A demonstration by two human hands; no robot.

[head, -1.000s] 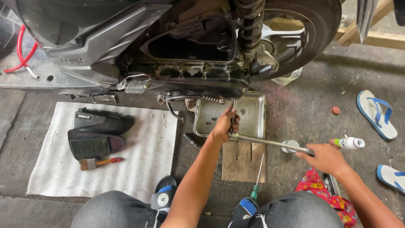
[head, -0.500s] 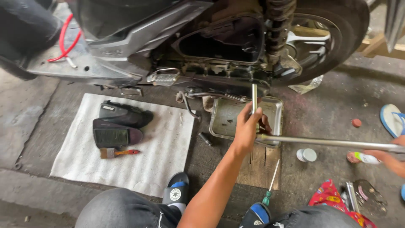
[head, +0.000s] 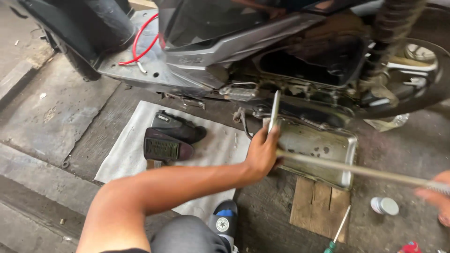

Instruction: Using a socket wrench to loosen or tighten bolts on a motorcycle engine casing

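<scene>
The left hand [head: 262, 152] grips the bend of a long metal wrench [head: 356, 171], fingers wrapped around where its upright arm rises toward the scooter [head: 243, 51] at twelve o'clock. The wrench's long handle runs out toward three o'clock, where the right hand [head: 438, 197] closes on its blurred end at the frame edge. Under the wrench sits a metal pan [head: 328, 147] on a wooden board [head: 318, 208]. At nine o'clock of the left hand, black parts [head: 171, 138] lie on a white cloth [head: 122, 154].
</scene>
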